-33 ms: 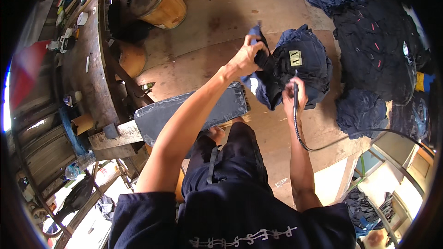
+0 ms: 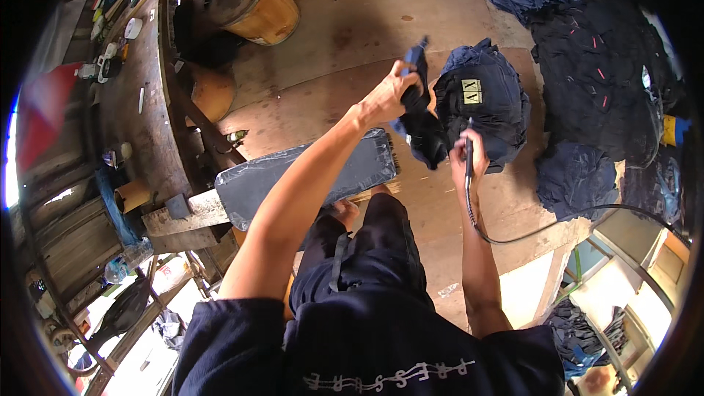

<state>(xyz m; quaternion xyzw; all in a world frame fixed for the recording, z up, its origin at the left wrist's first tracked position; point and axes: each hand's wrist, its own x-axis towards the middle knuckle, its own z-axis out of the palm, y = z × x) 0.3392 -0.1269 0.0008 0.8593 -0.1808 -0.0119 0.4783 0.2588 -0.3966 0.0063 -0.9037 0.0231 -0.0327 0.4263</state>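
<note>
My left hand is closed around a bunched black and navy cloth, holding it up just left of a pile of folded dark garments. A yellowish square label with black marks lies on top of that pile. In my right hand is a slim black pen-shaped tool, gripped upright between the fingers at the pile's near left edge. Its tip points away from me, and a black cord runs from its back end off to the right.
A dark padded board lies across in front of my legs. Heaps of dark clothes line the right side. On the left stand a cluttered wooden bench and a round wooden tub with a dark top.
The cloth in my left hand has swung and hangs narrower, its pale patch now mostly hidden. My left hand has shifted slightly; the right hand with the tool stays nearly in place.
</note>
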